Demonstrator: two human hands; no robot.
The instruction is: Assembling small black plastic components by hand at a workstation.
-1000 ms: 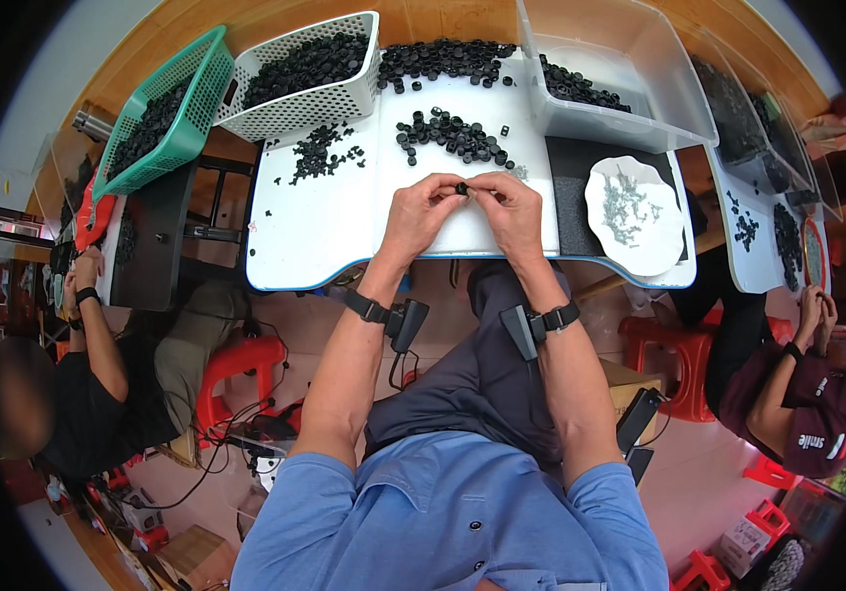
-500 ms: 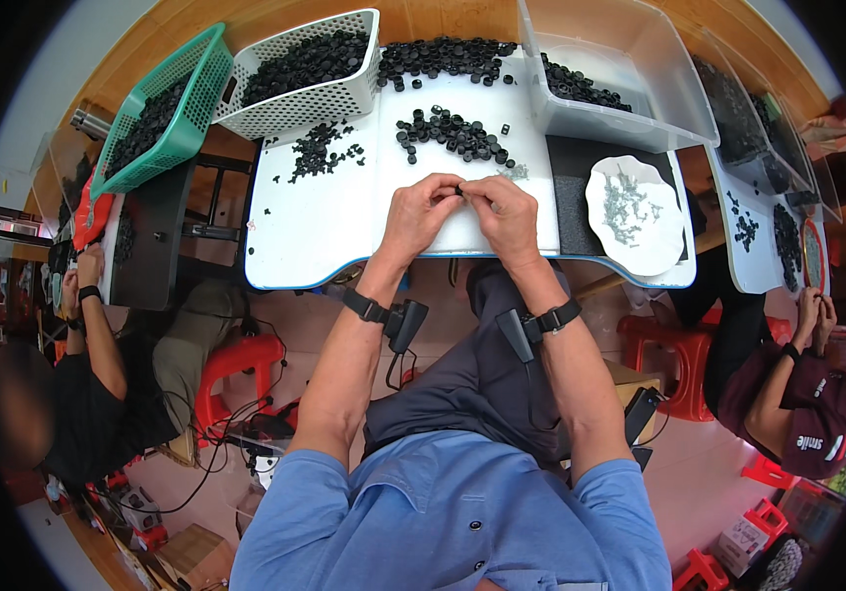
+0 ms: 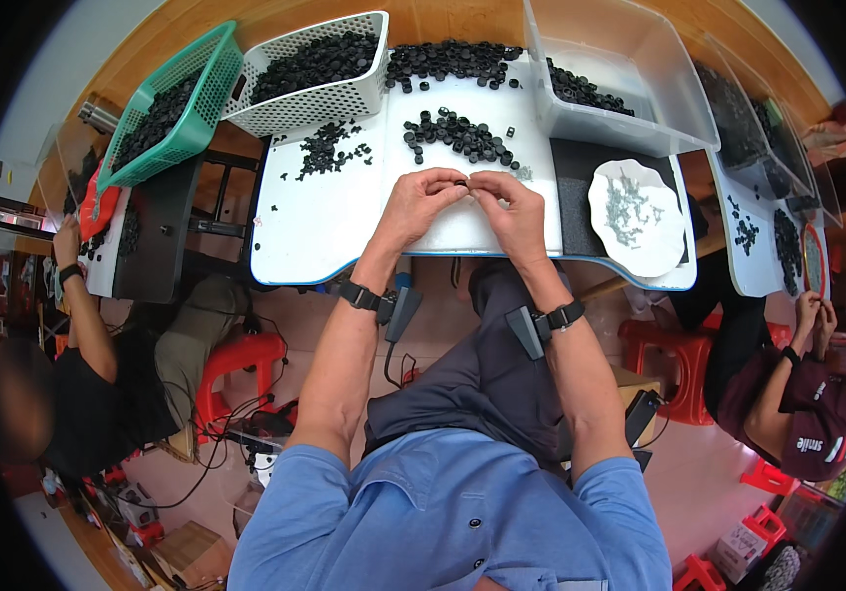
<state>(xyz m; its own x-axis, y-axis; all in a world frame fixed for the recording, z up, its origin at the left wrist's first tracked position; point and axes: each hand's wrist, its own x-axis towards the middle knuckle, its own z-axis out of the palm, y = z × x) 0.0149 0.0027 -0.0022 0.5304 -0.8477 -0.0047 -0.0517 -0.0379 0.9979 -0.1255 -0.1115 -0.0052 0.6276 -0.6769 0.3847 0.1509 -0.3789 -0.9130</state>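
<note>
My left hand point(image 3: 421, 205) and my right hand point(image 3: 509, 209) meet above the white table top point(image 3: 325, 231), fingertips pinched together around a small black round part point(image 3: 460, 183). Fingers cover most of that part, so its exact shape is hidden. Just beyond my hands lies a loose pile of black round caps point(image 3: 462, 138). Smaller black pieces point(image 3: 329, 150) are scattered to the left of it. On the right, a white scalloped plate point(image 3: 654, 246) holds many small greyish-clear pieces point(image 3: 628, 207).
Along the back stand a green basket point(image 3: 208, 118), a white basket point(image 3: 290, 116) and a clear plastic bin point(image 3: 630, 131), all holding black parts. More black caps point(image 3: 453, 61) are heaped between them. Co-workers sit at tables on both sides. Red stools point(image 3: 674, 364) stand below.
My hands stay together at nearly the same place, their fingers slightly shifted around the black part. The view has moved a little. The left co-worker's arm has moved up.
</note>
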